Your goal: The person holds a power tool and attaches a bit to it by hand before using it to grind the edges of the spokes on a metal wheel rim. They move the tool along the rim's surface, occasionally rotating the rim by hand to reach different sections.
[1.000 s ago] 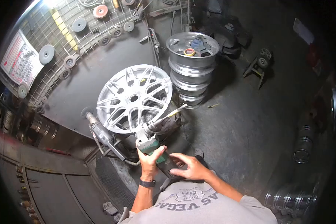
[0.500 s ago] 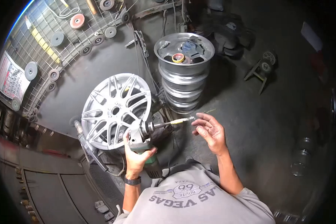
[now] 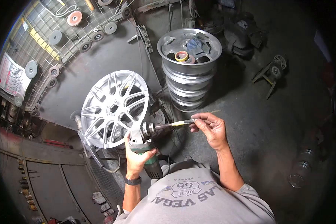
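Observation:
My left hand (image 3: 136,158), with a dark watch on its wrist, is wrapped round the body of a green and grey angle grinder (image 3: 149,160) near its metal head. A long thin shaft with a yellow band (image 3: 178,123) points right from the head. At its dark far end, the thumb and fingers of my right hand (image 3: 212,131) are closed in a pinch on the tip. Just behind the grinder, a silver multi-spoke wheel rim (image 3: 114,108) stands tilted, its lower right edge partly covered by the tool and my left hand.
A stack of silver rims (image 3: 189,80) stands behind, with a yellow tape roll (image 3: 181,56) and a blue cloth (image 3: 198,46) on top. Grinding discs (image 3: 74,18) hang on a wire rack at left. A small stand (image 3: 269,76) is on the floor at right.
My right hand's fingers, spread beside the shaft's tip before, have closed on it. The grinder stays in my left hand. The view has shifted slightly.

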A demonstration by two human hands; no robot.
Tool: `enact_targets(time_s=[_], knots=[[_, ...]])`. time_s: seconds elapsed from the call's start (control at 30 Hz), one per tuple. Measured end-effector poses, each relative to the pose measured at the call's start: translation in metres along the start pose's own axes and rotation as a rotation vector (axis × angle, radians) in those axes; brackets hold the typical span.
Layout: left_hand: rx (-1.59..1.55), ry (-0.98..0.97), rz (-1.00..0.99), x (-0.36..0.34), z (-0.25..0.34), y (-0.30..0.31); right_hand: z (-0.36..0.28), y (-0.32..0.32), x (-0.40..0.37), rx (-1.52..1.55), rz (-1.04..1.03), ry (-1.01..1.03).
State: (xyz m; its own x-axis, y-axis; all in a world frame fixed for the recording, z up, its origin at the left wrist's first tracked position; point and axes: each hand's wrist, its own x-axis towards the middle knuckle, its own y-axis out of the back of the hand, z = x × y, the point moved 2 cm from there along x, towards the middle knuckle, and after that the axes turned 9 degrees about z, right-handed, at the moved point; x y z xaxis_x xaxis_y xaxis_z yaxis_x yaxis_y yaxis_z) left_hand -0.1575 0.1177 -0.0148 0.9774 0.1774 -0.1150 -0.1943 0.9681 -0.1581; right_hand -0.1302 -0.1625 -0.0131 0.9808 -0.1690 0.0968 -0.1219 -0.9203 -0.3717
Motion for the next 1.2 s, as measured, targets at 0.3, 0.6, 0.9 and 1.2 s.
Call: enact_targets(time_s=[0.3, 0.6, 0.9, 1.2], knots=[[0.107, -0.126, 0.013, 0.015, -0.004, -0.001, -0.022, -0.003, 0.012, -0.726, -0.048, 0.339], [0.129, -0.095, -0.002, 0.025, -0.001, 0.009, -0.024, -0.010, 0.024, -1.146, -0.241, 0.822], [0.029, 0.014, -0.017, 0.021, -0.005, 0.020, -0.004, -0.015, 0.020, -0.802, -0.200, 0.608], [0.009, 0.020, 0.002, 0.012, -0.011, 0.022, 0.014, -0.016, 0.004, -0.554, -0.033, 0.234]])
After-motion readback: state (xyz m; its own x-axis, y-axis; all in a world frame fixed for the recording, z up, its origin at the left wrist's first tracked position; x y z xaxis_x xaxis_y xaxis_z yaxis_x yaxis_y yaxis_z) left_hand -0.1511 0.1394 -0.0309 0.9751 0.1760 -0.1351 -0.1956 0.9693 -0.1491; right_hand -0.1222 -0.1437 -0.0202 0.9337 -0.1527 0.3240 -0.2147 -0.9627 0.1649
